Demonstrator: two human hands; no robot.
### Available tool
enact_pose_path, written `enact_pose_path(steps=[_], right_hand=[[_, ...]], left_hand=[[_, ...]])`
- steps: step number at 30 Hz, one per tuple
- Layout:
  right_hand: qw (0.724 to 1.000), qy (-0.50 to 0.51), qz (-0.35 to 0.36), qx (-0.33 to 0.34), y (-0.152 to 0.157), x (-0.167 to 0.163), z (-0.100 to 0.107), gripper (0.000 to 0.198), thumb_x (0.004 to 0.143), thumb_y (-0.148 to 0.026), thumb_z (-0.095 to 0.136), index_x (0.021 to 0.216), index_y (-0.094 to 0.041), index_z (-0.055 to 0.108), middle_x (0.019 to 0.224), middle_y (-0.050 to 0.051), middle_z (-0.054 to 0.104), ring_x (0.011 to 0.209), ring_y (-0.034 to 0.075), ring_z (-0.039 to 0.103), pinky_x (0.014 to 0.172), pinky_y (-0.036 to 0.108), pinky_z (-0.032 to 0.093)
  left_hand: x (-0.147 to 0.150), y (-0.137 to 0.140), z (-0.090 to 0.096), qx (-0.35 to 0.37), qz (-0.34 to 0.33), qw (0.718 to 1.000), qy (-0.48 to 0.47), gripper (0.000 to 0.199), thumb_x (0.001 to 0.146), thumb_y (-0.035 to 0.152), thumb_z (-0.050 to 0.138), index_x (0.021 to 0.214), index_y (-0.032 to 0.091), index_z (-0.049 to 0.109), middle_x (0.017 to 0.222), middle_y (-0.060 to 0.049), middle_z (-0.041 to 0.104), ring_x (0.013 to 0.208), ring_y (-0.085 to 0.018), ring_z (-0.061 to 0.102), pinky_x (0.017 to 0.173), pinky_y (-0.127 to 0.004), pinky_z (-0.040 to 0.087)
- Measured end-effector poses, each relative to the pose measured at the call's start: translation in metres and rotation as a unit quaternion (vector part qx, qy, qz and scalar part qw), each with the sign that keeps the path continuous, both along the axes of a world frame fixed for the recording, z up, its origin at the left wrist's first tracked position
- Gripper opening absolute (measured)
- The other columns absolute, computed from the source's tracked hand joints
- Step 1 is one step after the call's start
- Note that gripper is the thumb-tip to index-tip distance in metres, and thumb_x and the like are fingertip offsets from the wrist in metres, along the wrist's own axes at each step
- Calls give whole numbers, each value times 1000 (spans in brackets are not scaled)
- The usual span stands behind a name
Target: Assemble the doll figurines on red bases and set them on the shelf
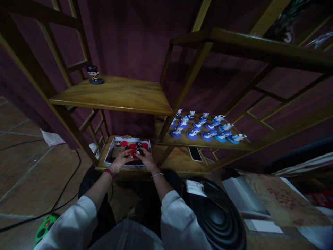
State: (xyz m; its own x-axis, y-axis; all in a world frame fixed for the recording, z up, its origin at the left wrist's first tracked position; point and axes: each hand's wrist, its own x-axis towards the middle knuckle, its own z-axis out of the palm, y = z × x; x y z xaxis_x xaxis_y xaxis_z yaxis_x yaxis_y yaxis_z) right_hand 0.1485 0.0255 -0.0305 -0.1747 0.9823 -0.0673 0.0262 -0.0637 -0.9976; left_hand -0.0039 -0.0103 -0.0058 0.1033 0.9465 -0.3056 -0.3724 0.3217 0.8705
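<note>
Low on the shelf unit, my left hand [121, 161] and my right hand [147, 159] meet over an open cardboard box [110, 152]. Between their fingertips is a small red and black figurine [135, 153], and both hands are closed on it. Its details are small and partly covered by my fingers. Inside the box lie several more pieces, among them a red round piece [124, 143] and a dark-haired figurine [139, 144].
On the upper left shelf [125, 92] stands one black-haired figurine [94, 74]. Rows of purple and blue figurines [194, 133] fill the right shelf. A phone [195, 154] lies below them. A black ridged round object [217, 217] is at my right, and a cable [70, 180] crosses the left floor.
</note>
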Motion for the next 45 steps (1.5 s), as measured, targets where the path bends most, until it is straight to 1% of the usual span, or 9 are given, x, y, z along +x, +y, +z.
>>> enact_pose_path(steps=[4,8,13,19,22,27,37,41,45], right_hand=[[1000,13,19,13,-1,-1,3,36,62,-27,64,97,-21,58,93,0,65,88,15,59,87,32,43],[1000,18,16,2,-1,-2,4,38,61,-28,66,97,-19,57,93,1,65,87,15,59,85,32,44],[1000,4,17,-6,-1,0,2,41,61,-30,67,100,-21,59,89,1,65,84,16,60,81,32,46],[999,18,33,-25,-1,-2,8,41,61,-29,67,100,-20,58,85,0,65,80,15,60,78,31,48],[999,22,24,-25,-2,-6,10,40,60,-28,66,99,-21,57,83,-1,64,79,16,60,76,31,49],[1000,14,-12,-24,-1,-10,5,40,60,-26,64,99,-22,56,87,-1,64,82,15,60,79,32,48],[999,-34,-26,9,0,-7,-3,38,64,-27,66,101,-25,58,90,-2,66,85,16,61,82,34,48],[1000,-2,-23,-4,0,-7,-3,41,63,-29,66,102,-23,56,91,-1,66,85,16,61,83,33,48],[999,24,-19,-8,0,-7,-1,40,62,-29,65,100,-22,56,90,-1,66,84,16,61,81,32,48]], left_hand=[[0,-2,4,-3,6,1000,-15,51,56,8,73,105,13,58,92,-5,65,85,-15,61,86,-34,46],[0,-3,5,-2,10,1000,-15,54,55,6,72,107,13,58,94,-5,66,86,-15,61,85,-33,46],[-1,-1,0,10,1,1000,1,57,55,9,74,109,13,58,94,-6,66,85,-15,61,86,-33,46],[-1,-1,-3,11,0,1000,-8,59,55,12,74,112,13,56,96,-7,66,91,-18,60,87,-35,46],[-1,-2,-3,11,-3,1000,-21,59,57,13,74,113,14,56,99,-8,65,92,-18,60,89,-37,45],[-2,-2,-1,16,-6,1000,-26,60,58,13,73,115,13,55,102,-8,65,96,-20,59,92,-39,43],[-2,-3,2,16,-20,999,-22,58,59,16,72,115,14,56,115,-10,60,103,-22,57,92,-37,44],[-3,-2,0,4,-27,999,-20,63,58,17,74,118,15,54,115,-11,60,98,-21,59,90,-37,44],[-3,-2,-2,2,-21,1000,-21,62,58,16,74,116,14,54,113,-11,61,95,-20,60,90,-37,45]])
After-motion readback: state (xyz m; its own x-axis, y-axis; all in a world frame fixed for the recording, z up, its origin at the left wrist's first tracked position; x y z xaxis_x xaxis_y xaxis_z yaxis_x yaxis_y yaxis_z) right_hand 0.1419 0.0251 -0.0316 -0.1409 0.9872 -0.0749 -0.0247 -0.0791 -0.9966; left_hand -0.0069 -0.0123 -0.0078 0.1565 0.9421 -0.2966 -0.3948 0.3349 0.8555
